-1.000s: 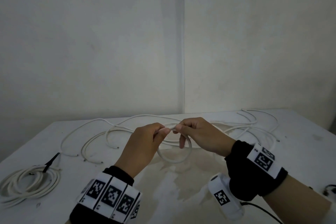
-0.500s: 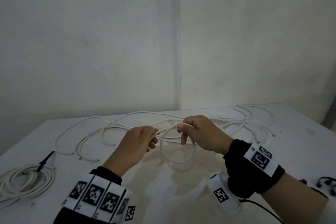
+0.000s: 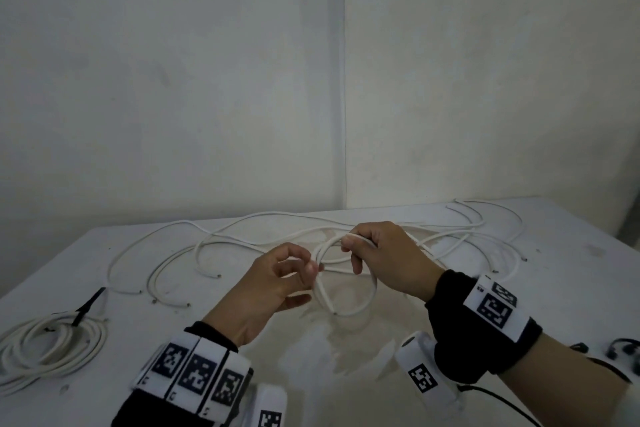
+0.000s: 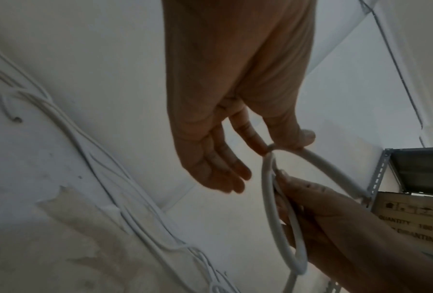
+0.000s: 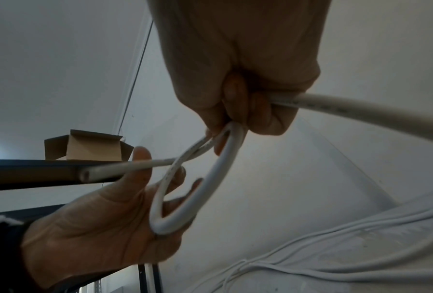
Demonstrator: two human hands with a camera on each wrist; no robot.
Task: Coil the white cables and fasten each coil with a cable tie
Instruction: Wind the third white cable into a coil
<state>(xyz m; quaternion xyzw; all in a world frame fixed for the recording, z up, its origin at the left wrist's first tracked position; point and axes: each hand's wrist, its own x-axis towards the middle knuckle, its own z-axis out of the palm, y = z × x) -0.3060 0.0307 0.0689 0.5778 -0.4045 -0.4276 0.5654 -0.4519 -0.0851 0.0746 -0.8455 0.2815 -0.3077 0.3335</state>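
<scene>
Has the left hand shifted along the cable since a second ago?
Yes. The left hand has moved nearer the person, away from the right hand, against the wall corner seam.

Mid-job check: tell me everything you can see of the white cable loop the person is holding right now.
The cable loop is a smooth, round, white plastic-sheathed cable bent into one small ring, held above the table. The right hand grips its top where the strands cross; the left hand pinches it at the side between thumb and forefinger. A cut end juts out past the left thumb. The rest trails from the right fist back to loose cable on the table.
</scene>
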